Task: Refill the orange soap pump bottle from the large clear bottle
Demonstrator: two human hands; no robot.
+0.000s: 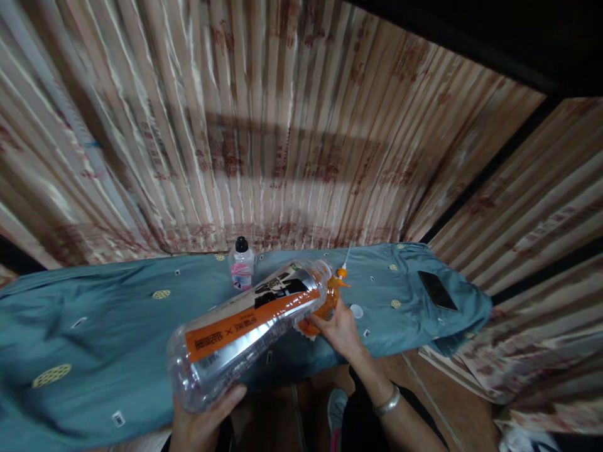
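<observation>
My left hand supports the base of a large clear bottle with an orange, white and silver label. The bottle is tilted, its neck toward the upper right, over an orange bottle. My right hand is wrapped round the orange bottle, beneath the large bottle's neck. Just beyond, an orange pump top with a clear tube lies on the cloth. A round white cap lies right of my right hand. Whether liquid runs between the bottles is too small to tell.
A blue-green patterned cloth covers the long narrow surface. A small bottle with a black cap stands near the back edge. At the right lies a dark phone. Pleated curtains hang behind and to the right.
</observation>
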